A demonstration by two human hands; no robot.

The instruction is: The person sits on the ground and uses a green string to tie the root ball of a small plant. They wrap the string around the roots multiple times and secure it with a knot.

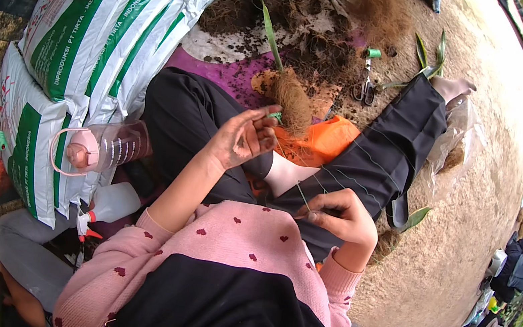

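A single upright leaf [270, 33], like a snake plant's, rises from a fibre-wrapped root ball [293, 105] between my bent legs. Thumb and fingers of my left hand [245, 138] hold a small green thread bundle [276, 116] against the ball's near left side; whether it is a spool I cannot tell. Closer to my body, my right hand [347, 214] pinches a thin green thread [303, 197]. That strand stretches towards the root ball, and other loose strands cross my trouser leg. Under the ball lies an orange plastic sheet [328, 140].
Scissors [366, 90] and a green spool [373, 53] lie beyond my knees, near brown fibre [380, 16] and dark soil. Stacked white-green sacks [78, 29], a pink-lidded bottle [106, 148] and a spray bottle [116, 202] stand left. Another person's grey-clad leg [28, 250] is behind them.
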